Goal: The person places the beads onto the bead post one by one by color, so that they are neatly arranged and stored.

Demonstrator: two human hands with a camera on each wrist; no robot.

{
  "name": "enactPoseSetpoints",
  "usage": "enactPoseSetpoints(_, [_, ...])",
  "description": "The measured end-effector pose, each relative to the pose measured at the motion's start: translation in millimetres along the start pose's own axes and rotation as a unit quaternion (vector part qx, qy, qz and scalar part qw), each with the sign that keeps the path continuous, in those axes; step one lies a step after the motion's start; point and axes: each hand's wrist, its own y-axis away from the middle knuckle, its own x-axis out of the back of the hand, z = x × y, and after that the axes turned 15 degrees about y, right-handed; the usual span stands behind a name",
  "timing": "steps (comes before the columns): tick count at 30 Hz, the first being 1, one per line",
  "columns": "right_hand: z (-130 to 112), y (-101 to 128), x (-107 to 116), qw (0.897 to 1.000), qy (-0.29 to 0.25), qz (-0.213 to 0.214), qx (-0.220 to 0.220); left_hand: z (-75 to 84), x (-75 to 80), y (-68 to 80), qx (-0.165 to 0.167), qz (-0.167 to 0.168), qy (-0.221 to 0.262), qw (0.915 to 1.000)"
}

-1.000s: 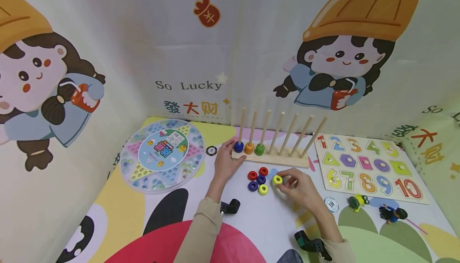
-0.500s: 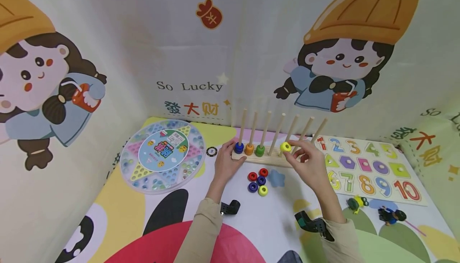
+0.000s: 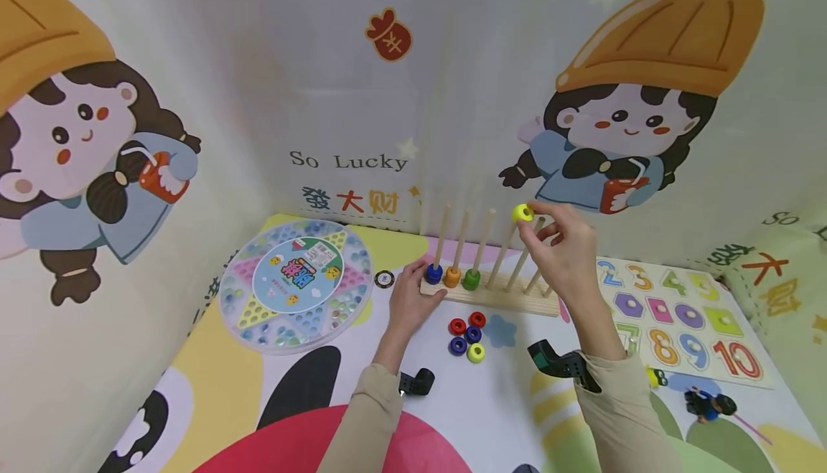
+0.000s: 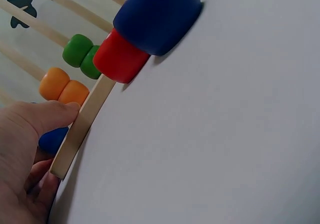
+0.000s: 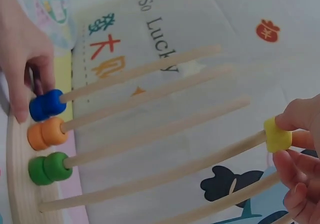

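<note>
A wooden peg rack [image 3: 520,302] stands on the table with a row of upright pegs. My left hand [image 3: 411,299] grips the rack's left end, thumb on the front edge. Two blue beads [image 5: 47,105], two orange beads [image 5: 47,133] and two green beads [image 5: 50,168] sit stacked at the bottom of the first three pegs. With thumb and fingers, my right hand [image 3: 568,254] pinches a yellow bead [image 3: 522,212] at the top of the fourth peg. In the right wrist view the peg's tip meets the bead; whether it has entered the hole I cannot tell.
Several loose beads, including a red bead [image 3: 457,326] and a yellow one, lie before the rack. A round marble game board [image 3: 297,283] is at left, beside a black chip [image 3: 384,279]. At right are a number puzzle board [image 3: 698,322] and a small dark figure [image 3: 709,405].
My right hand has carried the yellow bead from the table up past the rack's base to the top of the fourth peg. The left hand has stayed on the rack's end.
</note>
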Motion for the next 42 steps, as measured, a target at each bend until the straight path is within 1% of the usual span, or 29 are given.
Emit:
enactPoseSetpoints(5, [-2, 4, -1, 1.0, 0.019, -0.015, 0.0, -1.2, 0.6, 8.2, 0.001, 0.002, 0.0, 1.0])
enactPoseSetpoints(9, [-4, 5, -2, 0.999, 0.029, -0.022, 0.003, -1.3, 1.0, 10.3, 0.007, -0.002, -0.006, 0.9999])
enactPoseSetpoints(11, [-5, 4, -2, 0.999, 0.032, -0.022, 0.004, -1.1, 0.9, 9.7, 0.007, -0.004, -0.012, 0.9999])
enactPoseSetpoints(18, [-8, 1, -3, 0.999, 0.042, -0.024, 0.008, -0.8, 0.2, 6.1, -0.009, 0.001, -0.013, 0.9999])
enactPoseSetpoints(23, [-8, 0, -3, 0.999, 0.044, -0.016, 0.009, -2.5, -1.0, 3.2, -0.017, 0.003, -0.014, 0.9998])
enactPoseSetpoints(27, [-6, -1, -4, 0.999, 0.043, -0.009, 0.01, -2.7, -2.0, 0.9, -0.016, 0.002, -0.009, 0.9998])
enactPoseSetpoints(33, [-5, 2, -4, 0.999, 0.052, -0.009, 0.006, -2.1, -1.6, 2.2, -0.011, -0.001, -0.01, 0.9999])
enactPoseSetpoints(35, [-5, 4, -4, 0.999, 0.047, -0.002, 0.008, -1.4, -1.2, 2.7, -0.01, -0.002, -0.008, 0.9999])
enactPoseSetpoints(38, [-4, 11, -2, 0.999, 0.024, 0.028, 0.014, -0.8, -0.6, 1.8, -0.009, -0.002, -0.007, 0.9999])
enactPoseSetpoints(40, [-3, 20, -3, 0.999, 0.005, 0.046, 0.018, -0.4, -0.2, 0.5, -0.008, -0.003, -0.005, 1.0])
enactPoseSetpoints(42, [0, 32, -5, 0.999, -0.012, 0.047, 0.019, -0.1, 0.1, -1.2, -0.009, -0.003, -0.006, 0.9999])
